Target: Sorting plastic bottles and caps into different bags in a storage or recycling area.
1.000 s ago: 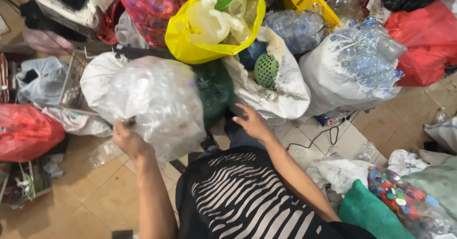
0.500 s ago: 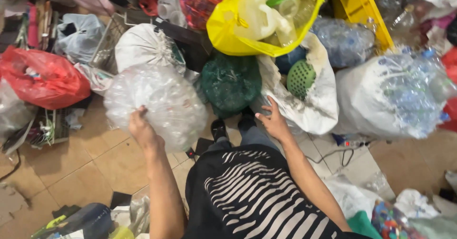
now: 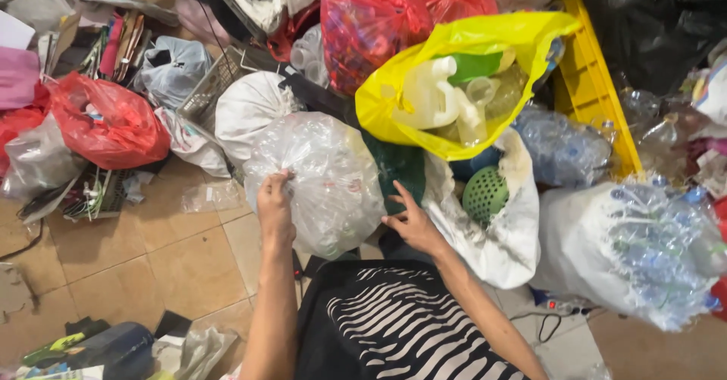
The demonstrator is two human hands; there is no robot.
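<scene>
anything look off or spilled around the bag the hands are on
Nothing looks spilled. The left hand grips the clear bag of plastic bottles, which looks intact; the right hand rests open beside it. The oddest thing is the yellow bag behind, gaping open with a white jug poking out.

Clear plastic bag (image 3: 322, 183) – bulging (crumpled bottles inside), on floor

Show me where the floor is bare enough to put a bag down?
The tan tile floor lower left is bare, bordered by the red bag, the left hand on the clear bag, and dark clutter at the bottom. Everywhere behind is crowded: the yellow bag and white sack press together.
</scene>
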